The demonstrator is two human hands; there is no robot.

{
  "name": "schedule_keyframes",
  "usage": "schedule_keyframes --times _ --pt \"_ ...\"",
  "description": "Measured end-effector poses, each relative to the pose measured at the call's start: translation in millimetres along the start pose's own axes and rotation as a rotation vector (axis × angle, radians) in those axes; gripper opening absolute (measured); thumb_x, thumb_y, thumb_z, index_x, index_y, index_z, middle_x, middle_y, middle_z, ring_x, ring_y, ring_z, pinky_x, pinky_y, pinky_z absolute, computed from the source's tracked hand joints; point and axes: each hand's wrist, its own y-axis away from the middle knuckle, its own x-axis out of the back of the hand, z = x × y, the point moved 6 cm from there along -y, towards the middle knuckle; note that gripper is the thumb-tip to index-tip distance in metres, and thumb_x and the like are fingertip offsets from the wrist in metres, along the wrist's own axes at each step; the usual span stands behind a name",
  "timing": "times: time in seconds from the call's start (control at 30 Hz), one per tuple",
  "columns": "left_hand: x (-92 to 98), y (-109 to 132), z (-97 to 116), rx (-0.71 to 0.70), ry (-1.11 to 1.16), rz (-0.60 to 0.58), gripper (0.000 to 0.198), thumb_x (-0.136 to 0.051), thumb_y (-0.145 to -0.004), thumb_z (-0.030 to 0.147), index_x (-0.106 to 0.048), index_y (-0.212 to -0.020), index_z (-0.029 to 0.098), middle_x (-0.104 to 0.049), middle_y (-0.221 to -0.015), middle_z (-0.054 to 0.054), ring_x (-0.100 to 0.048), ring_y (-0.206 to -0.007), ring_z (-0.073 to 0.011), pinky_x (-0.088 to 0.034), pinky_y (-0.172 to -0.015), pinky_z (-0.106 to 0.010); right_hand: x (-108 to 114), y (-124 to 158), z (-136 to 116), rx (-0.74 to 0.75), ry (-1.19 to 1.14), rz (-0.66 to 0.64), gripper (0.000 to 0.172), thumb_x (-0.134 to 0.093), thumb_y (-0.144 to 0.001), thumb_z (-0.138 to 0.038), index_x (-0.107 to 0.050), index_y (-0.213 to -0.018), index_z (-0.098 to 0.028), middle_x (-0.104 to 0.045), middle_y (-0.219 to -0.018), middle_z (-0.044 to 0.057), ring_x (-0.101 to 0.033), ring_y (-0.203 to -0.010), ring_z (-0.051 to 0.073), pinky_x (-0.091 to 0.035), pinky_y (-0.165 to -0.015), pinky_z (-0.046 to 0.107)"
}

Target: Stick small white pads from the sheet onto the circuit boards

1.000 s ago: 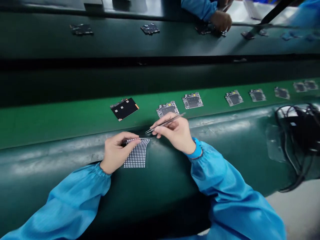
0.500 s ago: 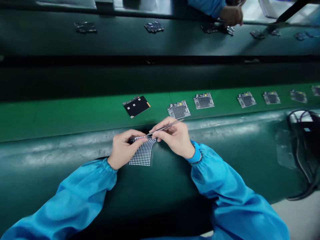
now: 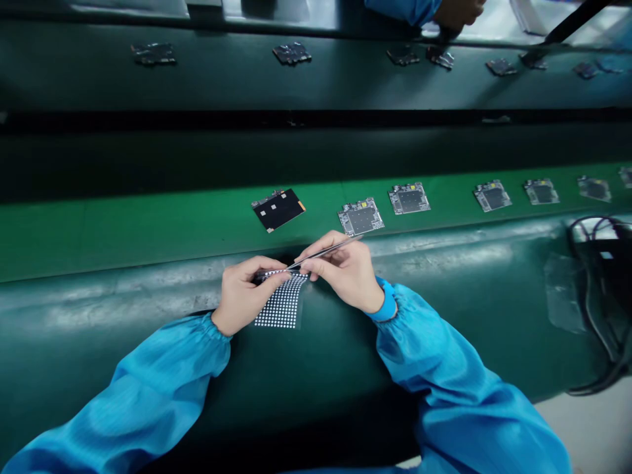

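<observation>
My left hand (image 3: 249, 293) pinches the top edge of a flexible sheet dotted with rows of tiny white squares (image 3: 281, 304), which lies on the dark green padded edge of the bench (image 3: 123, 296). My right hand (image 3: 343, 273) holds fine metal tweezers (image 3: 320, 254), their tips touching the sheet's top edge beside my left fingers. Beyond my hands, a black-covered circuit board with pale square pads (image 3: 278, 210) and a bare metal-shielded circuit board (image 3: 361, 217) lie on a green conveyor belt (image 3: 123, 237).
Several more circuit boards (image 3: 409, 198) lie in a row along the belt to the right. A black cable bundle (image 3: 595, 276) sits at the right. Across a dark gap, a co-worker's hand (image 3: 459, 12) works above another row of boards (image 3: 291, 53).
My hands have come together, bringing the tweezer tips from beside the sheet to its top edge. The boards on the green belt have moved right.
</observation>
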Motion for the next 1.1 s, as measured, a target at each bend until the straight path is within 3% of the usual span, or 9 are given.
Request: schedule_keyframes --times 1.1 --pt "0.7 0.4 1.8 0.006 -0.008 0.001 0.007 -0.082 -0.081 0.029 -0.078 -0.082 0.023 -0.079 -0.077 0.000 -0.071 -0.065 -0.0132 -0.055 -0.062 -0.023 -0.8 0.7 -4.5 -0.048 0.006 0.016 0.023 -0.087 -0.077 -0.032 -0.071 -0.082 -0.016 -0.073 -0.072 0.003 -0.067 -0.054 0.012 -0.057 -0.051 0.026"
